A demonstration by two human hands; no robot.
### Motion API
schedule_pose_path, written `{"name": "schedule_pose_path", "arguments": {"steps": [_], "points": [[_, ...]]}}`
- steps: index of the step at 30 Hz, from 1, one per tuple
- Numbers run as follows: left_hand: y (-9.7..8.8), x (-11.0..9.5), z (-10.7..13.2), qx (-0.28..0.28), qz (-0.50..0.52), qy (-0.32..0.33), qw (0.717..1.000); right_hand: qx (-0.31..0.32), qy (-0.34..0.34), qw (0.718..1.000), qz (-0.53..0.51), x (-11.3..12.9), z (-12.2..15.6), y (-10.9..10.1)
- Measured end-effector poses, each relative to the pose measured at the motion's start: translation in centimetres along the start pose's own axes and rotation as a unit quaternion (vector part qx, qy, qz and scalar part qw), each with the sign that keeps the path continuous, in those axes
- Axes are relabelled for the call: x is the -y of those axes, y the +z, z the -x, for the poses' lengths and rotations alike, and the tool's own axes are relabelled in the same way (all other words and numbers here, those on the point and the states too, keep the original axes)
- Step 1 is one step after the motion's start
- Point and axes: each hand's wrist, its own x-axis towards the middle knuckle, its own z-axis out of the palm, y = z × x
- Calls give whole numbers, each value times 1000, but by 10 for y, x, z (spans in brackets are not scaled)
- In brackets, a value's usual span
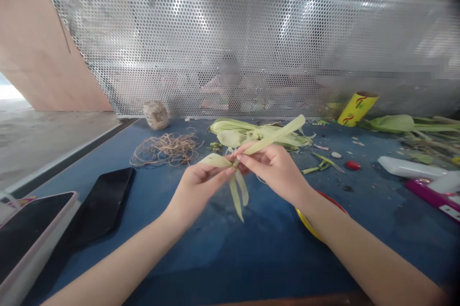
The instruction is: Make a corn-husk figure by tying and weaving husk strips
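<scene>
Both hands meet above the blue table [223, 248], pinching pale green corn husk strips [237, 186]. My left hand [196, 188] grips a folded husk piece at its left end, fingers closed. My right hand [275, 169] pinches a long husk strip [280, 134] that rises to the upper right. Two narrow strip ends hang down below the pinch. Behind the hands lies a pile of corn husks [251, 136].
A tangle of raffia twine [167, 148] and a twine ball [156, 114] lie at the left rear. A black phone [104, 203] and a tablet [28, 229] sit left. A yellow roll [357, 107], leaves [395, 124], a red bead [352, 165], and a yellow-red ring [305, 222] are at right. Perforated metal screen [251, 47] behind.
</scene>
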Motion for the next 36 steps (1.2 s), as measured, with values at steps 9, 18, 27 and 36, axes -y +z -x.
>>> {"name": "schedule_pose_path", "arguments": {"steps": [9, 18, 27, 36], "points": [[-2, -6, -6, 28, 64, -30, 997, -36, 46, 998, -39, 8, -6, 7], [7, 2, -2, 61, 158, -179, 969, -7, 126, 988, -86, -5, -1, 9], [9, 10, 1, 34, 168, -214, 962, -19, 130, 990, 43, -14, 3, 7], [0, 11, 5, -44, 238, -202, 949, -31, -281, 843, 457, -25, 17, 10]]}}
